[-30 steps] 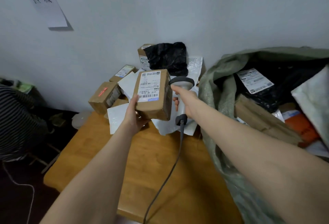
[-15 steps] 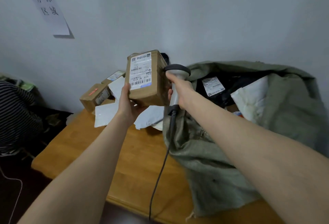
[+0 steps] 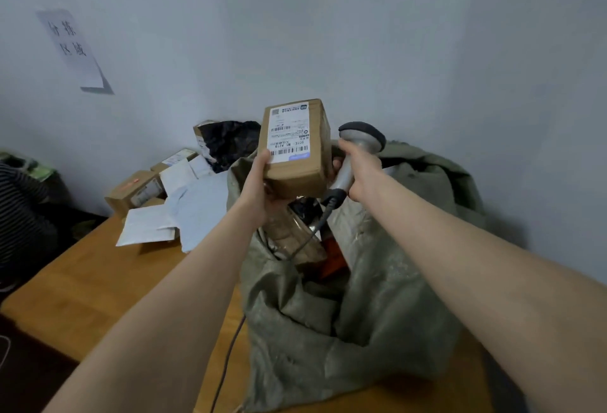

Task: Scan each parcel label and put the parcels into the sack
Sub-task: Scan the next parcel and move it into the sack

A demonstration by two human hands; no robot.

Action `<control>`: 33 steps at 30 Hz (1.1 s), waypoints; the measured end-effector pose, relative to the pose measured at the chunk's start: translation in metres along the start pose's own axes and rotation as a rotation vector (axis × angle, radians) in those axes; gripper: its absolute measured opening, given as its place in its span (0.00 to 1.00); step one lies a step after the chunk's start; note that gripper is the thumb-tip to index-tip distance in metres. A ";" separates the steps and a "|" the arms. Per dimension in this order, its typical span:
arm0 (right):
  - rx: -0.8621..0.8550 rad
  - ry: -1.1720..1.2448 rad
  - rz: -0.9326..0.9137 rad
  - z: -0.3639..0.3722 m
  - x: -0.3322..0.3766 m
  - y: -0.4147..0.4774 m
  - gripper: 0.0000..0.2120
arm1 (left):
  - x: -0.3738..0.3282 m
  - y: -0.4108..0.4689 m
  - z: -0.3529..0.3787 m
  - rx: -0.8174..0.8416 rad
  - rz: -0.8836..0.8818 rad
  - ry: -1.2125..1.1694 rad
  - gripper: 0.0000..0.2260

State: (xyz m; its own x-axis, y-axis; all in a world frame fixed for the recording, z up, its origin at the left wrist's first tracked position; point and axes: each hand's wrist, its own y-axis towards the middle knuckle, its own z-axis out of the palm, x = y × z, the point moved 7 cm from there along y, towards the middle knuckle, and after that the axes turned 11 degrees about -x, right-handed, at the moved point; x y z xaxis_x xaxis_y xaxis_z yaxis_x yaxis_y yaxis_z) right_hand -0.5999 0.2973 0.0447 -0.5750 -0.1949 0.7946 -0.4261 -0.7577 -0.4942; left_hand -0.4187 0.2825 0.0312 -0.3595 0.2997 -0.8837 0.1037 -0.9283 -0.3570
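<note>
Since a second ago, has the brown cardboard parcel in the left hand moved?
Yes, rightward. The brown cardboard parcel was left of the green woven sack, over white mailers; now it is above the sack's mouth.

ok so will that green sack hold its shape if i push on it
Probably floppy: the sack sags in deep folds and its mouth droops. It likely won't slide easily, since parcels inside weigh it down on the table. The weave looks rough, so probably easy to grip.

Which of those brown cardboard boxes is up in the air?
The labelled box gripped by the left hand, over the sack opening beside the scanner. The other boxes lie on the table, far left.
</note>
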 end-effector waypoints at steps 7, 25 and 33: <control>0.066 -0.103 0.242 -0.033 0.000 -0.002 0.10 | 0.007 -0.008 -0.006 -0.209 -0.026 0.110 0.21; 0.058 0.146 0.347 0.012 -0.126 -0.050 0.14 | 0.004 -0.015 -0.088 -0.312 -0.088 0.119 0.29; 0.080 -0.094 0.294 -0.003 -0.117 -0.068 0.12 | 0.009 -0.019 -0.104 -0.206 -0.112 0.313 0.23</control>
State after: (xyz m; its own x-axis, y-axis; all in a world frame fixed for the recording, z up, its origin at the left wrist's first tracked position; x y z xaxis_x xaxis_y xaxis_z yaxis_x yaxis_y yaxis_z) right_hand -0.5059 0.3737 -0.0164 -0.5970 -0.4665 0.6526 -0.1931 -0.7061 -0.6813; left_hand -0.3275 0.3255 -0.0012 -0.0822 0.4790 -0.8739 0.2753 -0.8319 -0.4819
